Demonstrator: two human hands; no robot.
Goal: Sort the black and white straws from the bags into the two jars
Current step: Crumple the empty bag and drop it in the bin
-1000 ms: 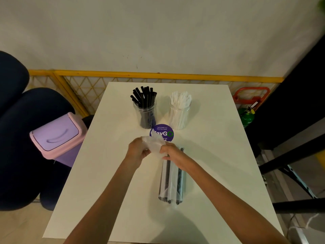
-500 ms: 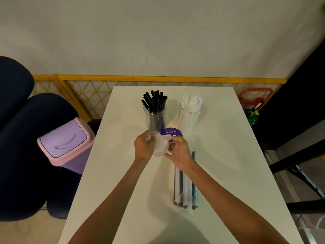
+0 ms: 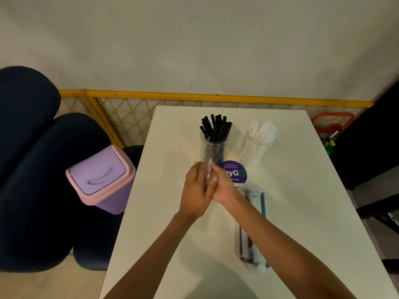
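A clear jar of black straws [image 3: 214, 138] stands at the back of the white table [image 3: 302, 190], with a clear jar of white straws [image 3: 258, 145] to its right. My left hand [image 3: 195, 190] and my right hand [image 3: 222, 186] are pressed together in front of the jars. A crumpled empty clear bag [image 3: 208, 170] is squeezed between them; only its top edge shows. A clear bag of black and white straws [image 3: 253, 229] lies lengthwise on the table, to the right of my right forearm.
A round purple sticker [image 3: 236, 172] sits on the table behind my hands. A pink and lilac swing-lid bin [image 3: 101, 176] stands left of the table beside dark blue chairs [image 3: 32, 169]. A yellow mesh fence [image 3: 129, 113] runs behind.
My hands have closed together, flattening the crumpled bag between them; it was held loosely between the fingertips before. The view shifted, so everything sits further right.
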